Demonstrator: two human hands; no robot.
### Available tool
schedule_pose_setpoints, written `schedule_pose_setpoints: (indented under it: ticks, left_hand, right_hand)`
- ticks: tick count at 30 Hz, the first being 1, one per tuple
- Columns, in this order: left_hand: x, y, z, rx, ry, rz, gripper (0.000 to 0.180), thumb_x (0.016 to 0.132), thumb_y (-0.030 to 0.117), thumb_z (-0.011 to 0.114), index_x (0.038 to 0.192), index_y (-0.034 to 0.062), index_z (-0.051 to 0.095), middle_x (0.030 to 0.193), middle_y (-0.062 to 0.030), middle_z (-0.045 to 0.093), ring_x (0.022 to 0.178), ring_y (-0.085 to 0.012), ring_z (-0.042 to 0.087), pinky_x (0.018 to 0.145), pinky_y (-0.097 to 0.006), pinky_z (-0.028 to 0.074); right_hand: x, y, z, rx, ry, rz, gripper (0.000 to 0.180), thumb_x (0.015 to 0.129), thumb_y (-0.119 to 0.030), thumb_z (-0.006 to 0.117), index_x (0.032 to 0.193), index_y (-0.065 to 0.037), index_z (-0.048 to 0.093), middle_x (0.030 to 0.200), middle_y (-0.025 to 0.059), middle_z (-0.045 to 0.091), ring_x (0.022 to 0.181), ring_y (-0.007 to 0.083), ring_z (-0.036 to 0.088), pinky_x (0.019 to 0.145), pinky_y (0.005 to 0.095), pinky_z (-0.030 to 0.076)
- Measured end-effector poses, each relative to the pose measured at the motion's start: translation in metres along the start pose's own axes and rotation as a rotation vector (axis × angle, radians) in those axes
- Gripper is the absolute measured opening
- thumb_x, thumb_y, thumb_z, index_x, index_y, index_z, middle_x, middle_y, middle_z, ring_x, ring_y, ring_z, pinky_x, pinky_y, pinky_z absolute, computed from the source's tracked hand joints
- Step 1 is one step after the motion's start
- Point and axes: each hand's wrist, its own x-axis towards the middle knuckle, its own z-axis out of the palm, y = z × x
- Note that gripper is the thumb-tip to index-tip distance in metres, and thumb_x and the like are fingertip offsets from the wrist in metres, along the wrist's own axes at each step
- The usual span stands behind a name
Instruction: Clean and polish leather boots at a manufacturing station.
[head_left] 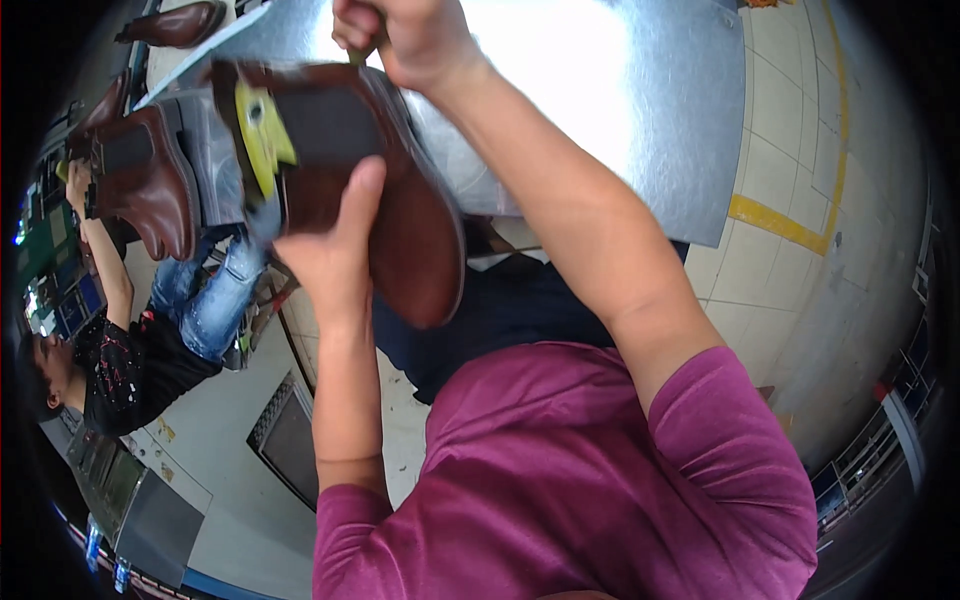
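At the left end of the metal surface [680, 150], brown leather ankle boots [165, 195] stand near its edge; a co-worker [150, 370] in a black patterned top reaches beside them, but what that hand does is too small to tell.

Next comes the brown Chelsea boot [420, 235], lifted and tilted over the near edge of the surface, its toe hanging past that edge above the person's lap. A dark elastic panel [325, 122] shows on its side, and a yellow-green tag [263, 140] sits at its blurred opening. The left hand [330, 245] grips the boot from below, thumb pressed along the upper; its other fingers are mostly hidden. Smooth leather sliding under that thumb could let the boot drop past the near edge. A wide swing could knock its heel end against the neighbouring boots, scuffing both.

The right hand [412, 38] is curled tightly round a slim olive handle [368, 45], just beside the sole; the working end cannot be made out. Too much force or a poor angle there could make it skid off and mark the leather.
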Motion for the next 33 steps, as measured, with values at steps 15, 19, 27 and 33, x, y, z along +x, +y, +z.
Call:
schedule_pose_setpoints:
  ticks: [15, 19, 27, 33]
  left_hand:
    - [0.036, -0.004, 0.057, -0.214, 0.203, 0.044, 0.045, 0.082, 0.001, 0.086, 0.123, -0.0006, 0.066, 0.114, -0.0087, 0.072, 0.1, -0.0162, 0.069, 0.092, -0.031, 0.055]
    - [0.036, -0.01, 0.059, -0.239, 0.248, 0.125, 0.047, 0.081, 0.0, 0.087, 0.123, -0.001, 0.066, 0.114, -0.0085, 0.072, 0.098, -0.0178, 0.07, 0.092, -0.032, 0.058]
    - [0.023, -0.023, 0.031, -0.292, 0.12, 0.089, 0.081, 0.106, 0.069, 0.039, 0.153, 0.0033, 0.042, 0.152, -0.0117, 0.049, 0.144, -0.0231, 0.042, 0.12, -0.047, 0.026]
    - [0.133, -0.057, -0.021, -0.368, 0.019, 0.096, 0.08, 0.106, 0.07, 0.033, 0.147, 0.0041, 0.052, 0.139, -0.0087, 0.061, 0.133, -0.0194, 0.052, 0.115, -0.037, 0.035]
  right_hand:
    - [-0.131, -0.055, -0.048, 0.085, 0.002, 0.047, 0.038, 0.098, -0.03, 0.069, 0.072, -0.006, 0.057, 0.053, -0.0013, 0.038, 0.048, 0.0135, 0.039, 0.051, 0.0325, 0.035]
    - [-0.168, -0.063, -0.04, -0.037, -0.028, 0.037, 0.042, 0.102, -0.037, 0.061, 0.074, -0.006, 0.059, 0.054, -0.0005, 0.039, 0.053, 0.016, 0.041, 0.056, 0.0342, 0.036]
    - [-0.205, -0.113, -0.05, -0.129, 0.482, 0.16, 0.035, 0.101, -0.033, 0.066, 0.119, -0.004, 0.058, 0.066, 0.0025, 0.048, 0.059, 0.0167, 0.054, 0.054, 0.0362, 0.051]
    - [-0.223, -0.133, -0.035, -0.279, 0.503, 0.15, 0.031, 0.101, -0.024, 0.067, 0.122, -0.005, 0.055, 0.071, 0.0048, 0.05, 0.059, 0.0174, 0.055, 0.049, 0.0335, 0.05]
